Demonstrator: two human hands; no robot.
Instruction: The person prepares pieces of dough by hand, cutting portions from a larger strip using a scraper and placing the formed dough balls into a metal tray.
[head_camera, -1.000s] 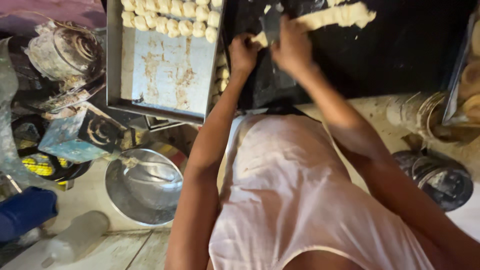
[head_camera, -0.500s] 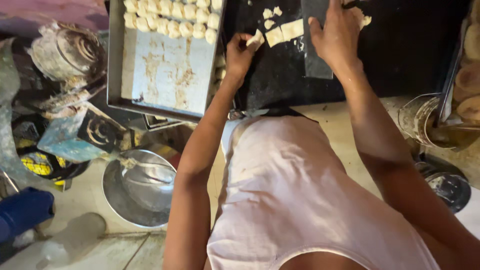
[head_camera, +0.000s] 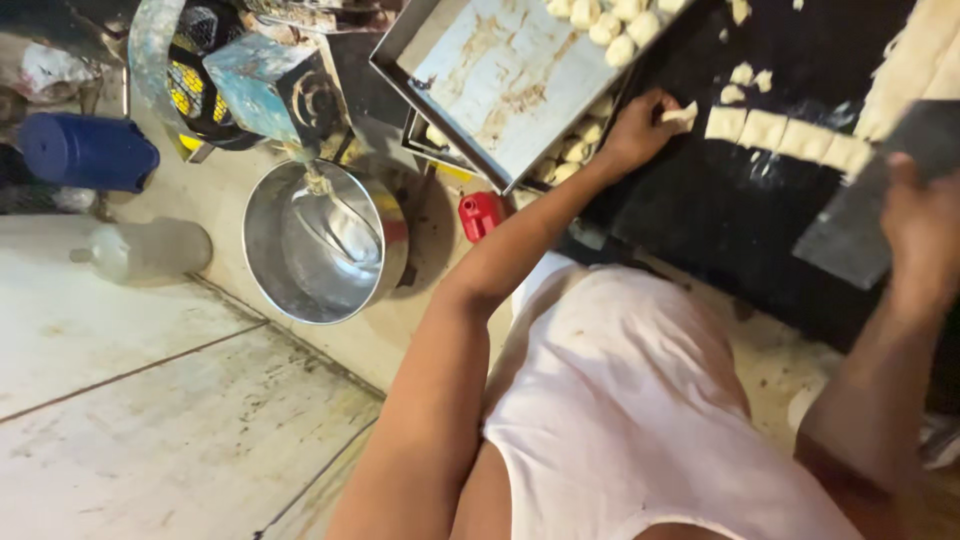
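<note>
Dough piece (head_camera: 683, 115) pinched in left hand (head_camera: 640, 125) beside metal tray (head_camera: 500, 80); flat scraper (head_camera: 860, 215) gripped by right hand (head_camera: 920, 235) near cut dough row (head_camera: 785, 135). Even spacing on tray judged advisable.

Small bakery kitchen: baking tray (head_camera: 500, 90), cut dough pieces (head_camera: 780, 130), steel mixing bowl (head_camera: 325, 240).

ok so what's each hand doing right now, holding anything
left hand: closed on a dough piece
right hand: holding a flat metal scraper on the dark worktop
</note>
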